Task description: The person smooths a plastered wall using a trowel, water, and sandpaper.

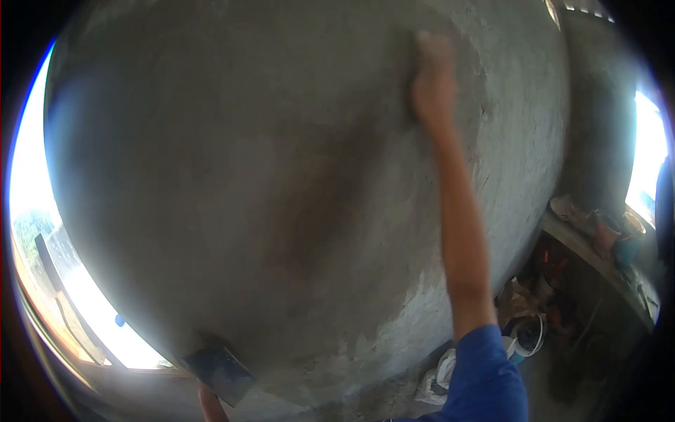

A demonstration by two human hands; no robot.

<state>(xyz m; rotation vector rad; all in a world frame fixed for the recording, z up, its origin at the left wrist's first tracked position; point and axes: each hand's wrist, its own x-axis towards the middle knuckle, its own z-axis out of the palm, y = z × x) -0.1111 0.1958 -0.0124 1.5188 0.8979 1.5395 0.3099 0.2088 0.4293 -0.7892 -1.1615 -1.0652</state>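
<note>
A large wall of grey, damp-looking plaster point(232, 141) fills most of the head view, with darker smeared patches in its middle. My right hand point(434, 77) reaches high against the wall, at the end of an outstretched arm in a blue sleeve. Motion blurs its fingers, so I cannot make out whether anything is under or in them. Low on the left, my left hand point(209, 398) grips a dark, flat rectangular plastering trowel point(219, 373), held close to the wall's lower part. The trowel's plate hides most of the left fingers.
A ledge point(598, 257) on the right bears several pots and a crumpled item. Below it stand a white bucket point(527, 337) with a wire handle and mixed clutter. A white sack point(439, 380) lies by the wall's foot. Bright openings flank the wall, with wooden boards point(77, 316) at left.
</note>
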